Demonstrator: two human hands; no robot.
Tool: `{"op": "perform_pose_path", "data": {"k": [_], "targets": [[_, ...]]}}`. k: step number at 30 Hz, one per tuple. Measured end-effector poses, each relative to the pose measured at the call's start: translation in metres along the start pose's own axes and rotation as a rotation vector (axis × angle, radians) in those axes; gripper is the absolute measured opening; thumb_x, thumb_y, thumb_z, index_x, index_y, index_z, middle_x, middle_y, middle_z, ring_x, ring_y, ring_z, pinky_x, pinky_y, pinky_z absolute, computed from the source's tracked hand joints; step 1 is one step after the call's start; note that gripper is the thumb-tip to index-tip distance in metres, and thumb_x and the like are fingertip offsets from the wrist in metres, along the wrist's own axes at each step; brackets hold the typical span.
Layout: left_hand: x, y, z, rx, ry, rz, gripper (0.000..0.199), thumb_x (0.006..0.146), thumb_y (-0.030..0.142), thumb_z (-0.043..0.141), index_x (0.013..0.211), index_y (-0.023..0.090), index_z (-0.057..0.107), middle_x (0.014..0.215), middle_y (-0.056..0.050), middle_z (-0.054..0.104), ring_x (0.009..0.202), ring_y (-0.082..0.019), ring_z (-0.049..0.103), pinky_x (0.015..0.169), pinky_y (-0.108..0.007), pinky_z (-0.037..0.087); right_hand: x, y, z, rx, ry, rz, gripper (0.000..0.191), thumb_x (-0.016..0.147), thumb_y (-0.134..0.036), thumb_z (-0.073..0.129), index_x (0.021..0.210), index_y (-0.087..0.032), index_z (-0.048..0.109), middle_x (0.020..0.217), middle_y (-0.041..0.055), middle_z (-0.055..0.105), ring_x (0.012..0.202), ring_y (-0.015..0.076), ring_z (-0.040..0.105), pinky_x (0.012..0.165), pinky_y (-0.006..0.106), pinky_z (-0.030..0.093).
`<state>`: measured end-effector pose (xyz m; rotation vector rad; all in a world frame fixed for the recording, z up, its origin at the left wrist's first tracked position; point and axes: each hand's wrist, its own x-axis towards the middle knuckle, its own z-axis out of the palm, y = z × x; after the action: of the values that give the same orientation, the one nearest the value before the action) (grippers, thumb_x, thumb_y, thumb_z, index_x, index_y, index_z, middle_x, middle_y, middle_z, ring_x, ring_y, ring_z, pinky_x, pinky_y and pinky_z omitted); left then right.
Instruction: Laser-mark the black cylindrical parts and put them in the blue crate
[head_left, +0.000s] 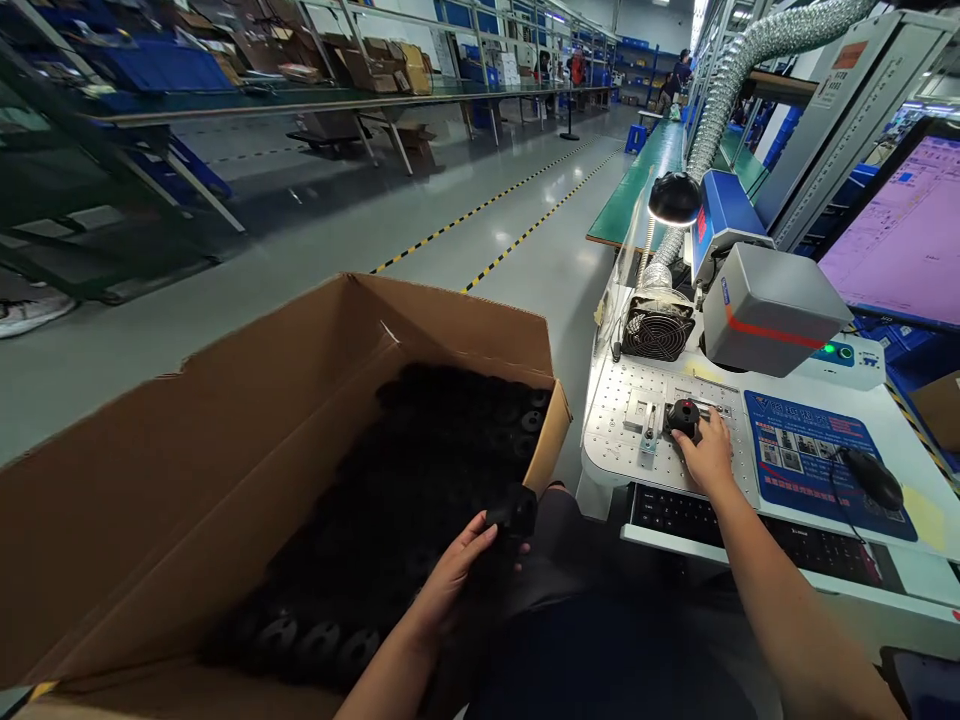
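My left hand (459, 568) grips a small black plastic part (512, 510) at the near right corner of a big open cardboard box (187, 470). The box is full of several similar black round parts (420, 470). My right hand (705, 452) rests on the white perforated plate (611, 425) of a marking machine. Its fingers close around another black part (684, 414) seated against a small metal fixture (646, 418), directly below the grey laser head (772, 308).
A keyboard (675, 512) lies under the plate's front edge. A black mouse (874, 478) sits on a blue pad (814, 455). A fan with a silver hose (658, 325), a monitor (904, 235) and green benches are to the right. Open floor with yellow-black lines lies ahead.
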<state>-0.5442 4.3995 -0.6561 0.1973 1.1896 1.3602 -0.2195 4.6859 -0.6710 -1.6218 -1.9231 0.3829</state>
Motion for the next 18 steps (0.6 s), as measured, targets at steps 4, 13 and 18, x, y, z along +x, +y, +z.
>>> {"op": "perform_pose_path", "data": {"k": [4,13,18], "targets": [[0.001,-0.002,-0.002,0.000,-0.004,-0.005,0.048,0.081,0.037,0.082,0.121,0.021,0.061,0.103,-0.009,0.075,0.089,-0.029,0.075,0.072,-0.037,0.063,-0.011,-0.007,-0.020,0.006,0.019,0.004,0.072,0.085,-0.063,0.062,0.139,-0.015,0.060,0.160,0.0195,0.039,0.147,0.0422,0.034,0.118,0.061,0.030],[0.012,-0.009,-0.007,-0.038,0.034,-0.023,0.049,0.080,0.031,0.083,0.122,0.022,0.058,0.107,-0.010,0.076,0.089,-0.029,0.076,0.070,-0.036,0.064,-0.143,0.000,-0.075,0.093,-0.081,-0.065,0.036,0.099,-0.042,0.048,0.124,-0.025,0.068,0.113,0.0092,0.076,0.107,0.0299,0.070,0.096,0.050,0.055],[0.014,-0.010,-0.006,-0.016,0.036,-0.035,0.053,0.080,0.031,0.083,0.125,0.022,0.056,0.109,-0.012,0.076,0.091,-0.030,0.076,0.071,-0.037,0.064,-0.176,0.011,-0.059,0.091,-0.148,-0.067,0.036,0.097,-0.028,0.045,0.126,-0.025,0.067,0.118,0.0089,0.075,0.112,0.0301,0.069,0.096,0.055,0.057]]}}
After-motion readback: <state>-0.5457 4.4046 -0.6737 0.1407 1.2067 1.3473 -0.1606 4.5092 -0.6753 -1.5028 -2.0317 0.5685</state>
